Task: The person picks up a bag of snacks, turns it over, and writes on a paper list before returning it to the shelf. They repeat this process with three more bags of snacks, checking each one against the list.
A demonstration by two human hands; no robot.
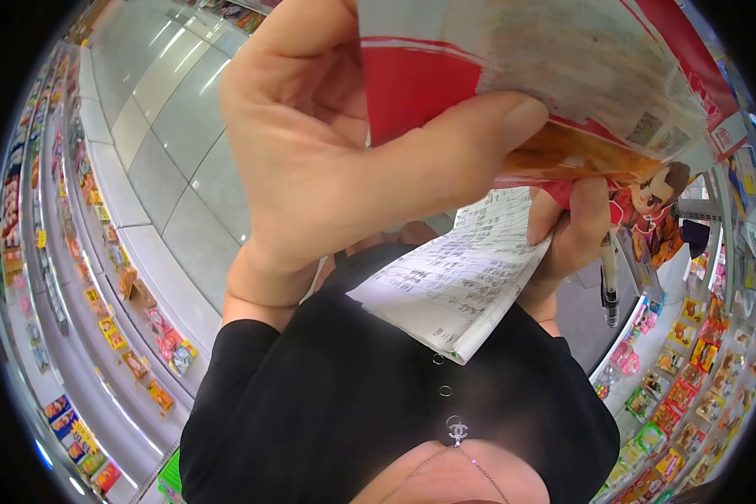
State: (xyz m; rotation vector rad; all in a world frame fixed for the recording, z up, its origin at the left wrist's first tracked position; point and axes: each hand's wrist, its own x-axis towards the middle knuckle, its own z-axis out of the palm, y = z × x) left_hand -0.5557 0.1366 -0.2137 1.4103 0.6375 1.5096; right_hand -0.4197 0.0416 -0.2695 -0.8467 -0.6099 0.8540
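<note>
Close to the camera, my left hand (336,160) is closed on a food packet (596,63), its thumb lying flat across the front. The packet is red and grey with a see-through part showing something brown, and a cartoon figure shows at its lower right. Just below, my right hand (584,227) has its fingers bent around a folded paper (458,281) covered in handwritten lines, with its fingertips right at the packet's lower edge. A clear pen (609,290) with a black end hangs down beside those fingers. The packet hides part of the right hand.
Long shelves (105,382) of small packaged snacks with yellow price tags curve along the left. More shelves of colourful packets (672,386) line the right. Grey floor tiles (155,139) stretch between them. Something green with a grid pattern (170,475) shows at the lower left.
</note>
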